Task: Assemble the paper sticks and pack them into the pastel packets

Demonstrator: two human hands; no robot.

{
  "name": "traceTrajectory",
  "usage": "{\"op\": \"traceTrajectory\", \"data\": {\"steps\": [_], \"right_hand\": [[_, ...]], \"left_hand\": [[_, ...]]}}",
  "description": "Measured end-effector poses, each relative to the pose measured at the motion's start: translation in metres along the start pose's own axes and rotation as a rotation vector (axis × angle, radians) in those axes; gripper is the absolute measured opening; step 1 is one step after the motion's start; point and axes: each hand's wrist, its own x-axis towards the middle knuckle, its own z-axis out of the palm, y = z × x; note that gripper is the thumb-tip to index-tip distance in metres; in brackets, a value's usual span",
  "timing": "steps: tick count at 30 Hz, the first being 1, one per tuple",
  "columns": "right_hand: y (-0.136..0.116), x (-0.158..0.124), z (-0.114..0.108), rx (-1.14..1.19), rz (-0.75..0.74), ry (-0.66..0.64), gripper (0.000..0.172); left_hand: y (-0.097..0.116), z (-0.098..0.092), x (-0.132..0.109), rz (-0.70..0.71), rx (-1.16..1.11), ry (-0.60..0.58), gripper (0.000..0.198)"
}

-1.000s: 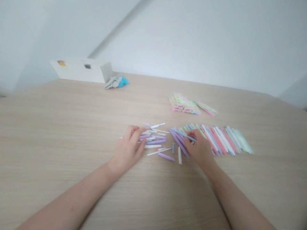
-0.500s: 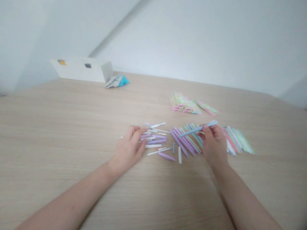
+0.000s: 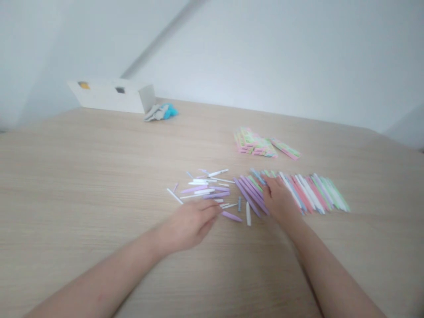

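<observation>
Head view: I have both hands over the wood-grain table [image 3: 82, 176].
Left hand [image 3: 195, 223]: fingers curled at the near side of the loose pen parts [image 3: 217, 194]; whether they hold any, I can't tell.
Right hand [image 3: 281, 198]: fingertips at a light-blue pen [image 3: 257, 175]; I can't tell if they grip it.
Pen row [image 3: 306, 194]: slanted, right of the parts.
Packets [image 3: 247, 140]: stacked on the far side.
</observation>
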Motion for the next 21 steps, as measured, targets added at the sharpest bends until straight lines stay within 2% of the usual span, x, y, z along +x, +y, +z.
{"op": "traceTrajectory", "data": {"steps": [4, 8, 13, 16, 21], "right_hand": [[-0.002, -0.004, 0.005, -0.077, -0.036, -0.089, 0.041], [-0.001, -0.005, 0.005, -0.087, -0.055, -0.112, 0.042], [0.001, -0.005, 0.005, -0.084, -0.072, -0.081, 0.035], [-0.010, -0.007, -0.001, -0.077, -0.045, -0.066, 0.025], [-0.039, -0.017, -0.014, -0.151, -0.006, -0.259, 0.019]], "left_hand": [[0.011, 0.000, -0.001, 0.084, -0.041, -0.114, 0.044], [0.014, 0.000, -0.002, 0.080, -0.004, -0.176, 0.038], [0.014, 0.001, -0.003, 0.074, 0.004, -0.168, 0.040], [0.014, 0.002, -0.003, 0.067, 0.015, -0.161, 0.042], [0.013, 0.003, -0.003, 0.018, 0.041, -0.144, 0.038]]}}
